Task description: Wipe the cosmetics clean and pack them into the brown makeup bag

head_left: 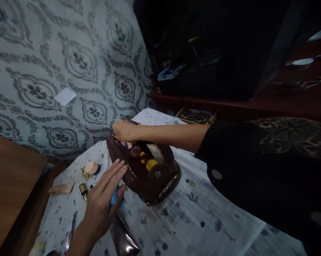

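Observation:
A dark brown bag (147, 185) lies unzipped on a white patterned cloth, with a yellow item (151, 164), an orange item (143, 157) and other things inside. My right hand (123, 131) is at the bag's far left end, its fingers curled down at the edge; what they hold, if anything, is hidden. My left hand (104, 192) rests its outstretched fingertips on the bag's near left side. Under its thumb, a crumpled blue item (114, 196) shows partly; whether the palm grips it is unclear.
Left on the cloth (187, 220) are a round jar (92, 168), gold-capped bottles (83, 191) and a beige tube (61, 188). A shiny dark pouch (123, 238) lies at the front. Behind stand a black screen (216, 53) and an open drawer (195, 116) with glasses.

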Demonstrator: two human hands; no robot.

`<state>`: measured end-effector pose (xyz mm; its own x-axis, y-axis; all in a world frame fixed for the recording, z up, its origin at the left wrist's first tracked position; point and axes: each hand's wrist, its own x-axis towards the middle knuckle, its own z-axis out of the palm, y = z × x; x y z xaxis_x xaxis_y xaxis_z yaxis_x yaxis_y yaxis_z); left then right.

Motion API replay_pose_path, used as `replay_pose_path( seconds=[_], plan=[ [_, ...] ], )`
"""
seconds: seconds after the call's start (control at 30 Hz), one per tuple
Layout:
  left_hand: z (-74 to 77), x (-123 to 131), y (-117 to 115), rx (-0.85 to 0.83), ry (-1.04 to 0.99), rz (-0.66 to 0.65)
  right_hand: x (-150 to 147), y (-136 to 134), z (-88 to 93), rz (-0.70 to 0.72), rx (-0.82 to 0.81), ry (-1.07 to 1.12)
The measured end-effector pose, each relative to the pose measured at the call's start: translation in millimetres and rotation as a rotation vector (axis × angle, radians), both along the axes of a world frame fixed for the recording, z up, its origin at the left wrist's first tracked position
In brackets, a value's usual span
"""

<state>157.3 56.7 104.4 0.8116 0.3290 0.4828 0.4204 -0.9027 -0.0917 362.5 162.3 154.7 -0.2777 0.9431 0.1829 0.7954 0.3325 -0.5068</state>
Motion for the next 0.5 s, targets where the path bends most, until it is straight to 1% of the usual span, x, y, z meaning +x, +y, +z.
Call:
replay_pose_path(
  seconds=[0.13, 0.3, 0.43, 0.5],
  plan=[
    [-1.1, 0.8, 0.0, 0.019, 0.005, 0.000, 4.7, -1.4, 2.5, -0.027, 0.061, -0.016],
    [-3.7, 1.4, -1.2, 0.064, 0.003, 0.023, 15.8, -12.5, 9.3, -0.051, 0.140, -0.009],
    [-5.8, -2.3, -1.5, 0.131, 0.012, 0.102, 20.5, -17.7, 14.1, -0.040, 0.104, -0.043],
    [-6.1, -3.3, -1.5, 0.164, 0.023, 0.110, 20.2, -19.6, 15.1, -0.030, 0.074, -0.061]
  ],
)
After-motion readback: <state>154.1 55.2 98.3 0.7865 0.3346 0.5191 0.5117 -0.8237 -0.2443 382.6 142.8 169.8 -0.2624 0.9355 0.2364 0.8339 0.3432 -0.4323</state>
